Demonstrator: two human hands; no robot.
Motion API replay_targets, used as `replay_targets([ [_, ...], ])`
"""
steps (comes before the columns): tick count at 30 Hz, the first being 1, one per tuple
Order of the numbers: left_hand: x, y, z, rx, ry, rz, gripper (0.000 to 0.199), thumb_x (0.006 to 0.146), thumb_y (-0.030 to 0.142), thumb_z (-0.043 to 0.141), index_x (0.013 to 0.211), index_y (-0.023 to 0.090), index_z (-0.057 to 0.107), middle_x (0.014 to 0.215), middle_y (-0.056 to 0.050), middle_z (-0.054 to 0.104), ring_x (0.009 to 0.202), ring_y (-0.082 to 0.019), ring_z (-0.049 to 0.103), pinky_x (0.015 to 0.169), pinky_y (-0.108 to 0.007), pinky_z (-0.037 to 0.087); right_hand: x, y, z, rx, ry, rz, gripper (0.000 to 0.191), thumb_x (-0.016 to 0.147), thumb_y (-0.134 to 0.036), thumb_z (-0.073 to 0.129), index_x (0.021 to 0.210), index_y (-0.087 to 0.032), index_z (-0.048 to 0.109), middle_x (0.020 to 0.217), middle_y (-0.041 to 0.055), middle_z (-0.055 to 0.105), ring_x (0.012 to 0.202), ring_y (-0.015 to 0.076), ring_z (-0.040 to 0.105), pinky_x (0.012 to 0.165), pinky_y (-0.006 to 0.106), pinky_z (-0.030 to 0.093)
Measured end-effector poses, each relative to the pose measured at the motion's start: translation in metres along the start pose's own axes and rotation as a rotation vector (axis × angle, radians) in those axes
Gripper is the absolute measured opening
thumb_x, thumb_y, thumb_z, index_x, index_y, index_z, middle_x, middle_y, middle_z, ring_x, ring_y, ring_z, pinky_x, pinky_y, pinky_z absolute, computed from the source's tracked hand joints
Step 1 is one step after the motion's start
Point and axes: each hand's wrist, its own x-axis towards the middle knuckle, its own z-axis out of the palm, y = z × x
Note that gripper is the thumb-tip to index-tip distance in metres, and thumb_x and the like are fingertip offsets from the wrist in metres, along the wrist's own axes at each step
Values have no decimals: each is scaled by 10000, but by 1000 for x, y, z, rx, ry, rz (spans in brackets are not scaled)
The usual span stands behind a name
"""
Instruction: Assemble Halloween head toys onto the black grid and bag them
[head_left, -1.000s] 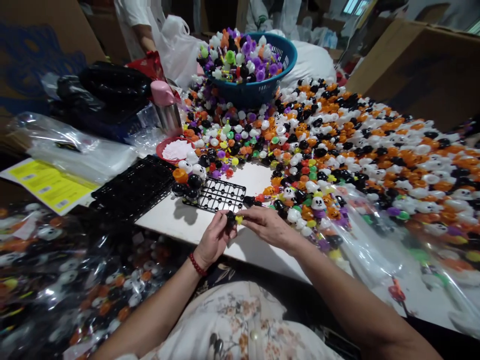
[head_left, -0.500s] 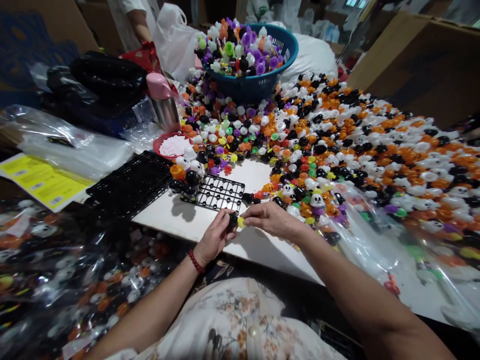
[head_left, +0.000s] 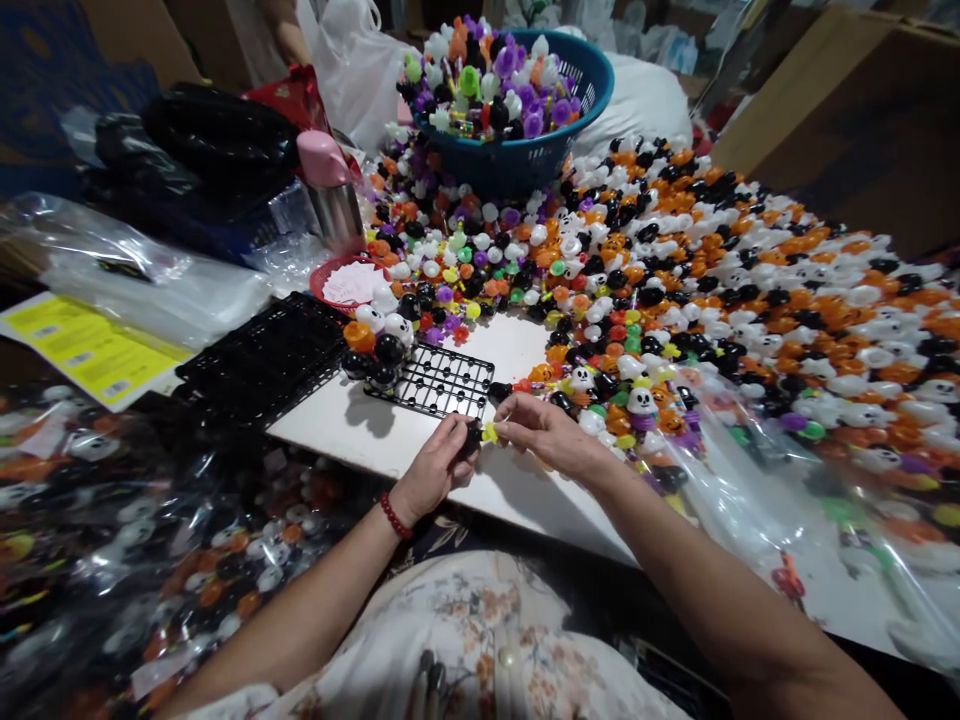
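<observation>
My left hand (head_left: 435,468) is closed around a small glossy black plastic figure (head_left: 472,438) above the white tabletop's front edge. My right hand (head_left: 546,432) pinches at a yellow, star-edged plastic piece (head_left: 490,433) that sits against the figure's right end. Whether the two parts are joined I cannot tell. Just beyond my hands lies a black plastic grid (head_left: 450,378) with round holders in rows. Several white, orange and black figures (head_left: 379,345) stand at its left end. Beside my right fingers is a black piece with red (head_left: 504,390).
Halloween figures (head_left: 720,250) are heaped over the right and back of the table. A blue basket (head_left: 600,85) full of them stands behind. At left are stacked black grids (head_left: 255,350), a red basket of paper slips (head_left: 319,285), a pink-topped flask (head_left: 326,180) and plastic bags (head_left: 150,290).
The yellow piece has turned, so its star-shaped edge shows now. My right fingers have drawn slightly up and right, while my left hand keeps its hold. The whole view has shifted a little.
</observation>
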Motion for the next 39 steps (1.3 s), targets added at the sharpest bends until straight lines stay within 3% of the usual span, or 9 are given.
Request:
replay_targets([
  [5, 3, -2, 2, 14, 22, 34, 365, 891, 547, 566, 1071, 240, 487, 627, 69, 467, 420, -31, 302, 436, -158, 246, -6, 6, 6, -2, 47, 13, 356, 775, -494, 729, 858, -194, 556, 699, -38, 551, 565, 93, 444, 515, 221, 352],
  [12, 5, -5, 0, 55, 35, 47, 342, 899, 539, 559, 1068, 250, 490, 592, 87, 451, 404, -29, 278, 416, -159, 245, -7, 14, 12, -155, 168, -36, 277, 834, -465, 672, 848, -195, 611, 680, -29, 555, 600, 114, 464, 546, 236, 361],
  [18, 5, -9, 1, 142, 86, 29, 372, 876, 563, 578, 1047, 247, 485, 582, 90, 452, 395, -25, 266, 407, -152, 233, -10, 13, 18, -202, 199, -71, 190, 845, -382, 634, 830, -193, 617, 772, 0, 629, 708, 138, 540, 650, 257, 416],
  [27, 1, -4, 3, 135, 72, 27, 362, 888, 580, 545, 980, 234, 488, 568, 91, 437, 391, -26, 260, 407, -146, 240, 1, 15, 42, -192, 167, -115, 118, 902, -301, 566, 833, -206, 578, 762, -11, 636, 687, 138, 569, 648, 256, 437],
  [30, 2, -3, 2, 144, 79, 71, 373, 911, 580, 504, 1068, 242, 484, 630, 61, 505, 433, -53, 365, 425, -163, 298, -6, 8, 28, -393, 190, -226, 135, 944, -297, 549, 896, -206, 636, 860, 25, 662, 788, 160, 593, 739, 280, 460],
  [32, 2, -4, 1, 192, 76, 96, 380, 917, 541, 520, 1158, 251, 475, 681, 37, 552, 499, -77, 448, 459, -176, 347, -13, 5, 9, -601, 273, -292, 180, 975, -293, 512, 969, -202, 667, 975, 68, 660, 909, 192, 589, 834, 311, 459],
  [35, 2, -5, 3, 335, 92, 128, 425, 891, 426, 614, 1267, 272, 490, 811, -1, 622, 625, -106, 538, 554, -200, 425, -17, 5, -25, -930, 429, -258, 215, 978, -235, 486, 1048, -182, 683, 1106, 121, 639, 1035, 251, 529, 914, 362, 428],
  [37, 3, -6, 7, 462, 112, 196, 444, 848, 339, 676, 1272, 272, 562, 1001, -47, 664, 841, -158, 609, 733, -251, 495, -8, 7, -44, -1099, 444, -199, 230, 956, -186, 497, 1075, -180, 693, 1121, 128, 643, 1028, 270, 496, 899, 372, 410],
  [39, 4, -9, 11, 571, 122, 284, 422, 812, 285, 707, 1229, 267, 642, 1218, -74, 638, 1142, -229, 564, 1002, -333, 439, 9, 9, -54, -1204, 379, -160, 234, 932, -177, 525, 1081, -192, 705, 1125, 122, 648, 1014, 274, 476, 878, 374, 385],
])
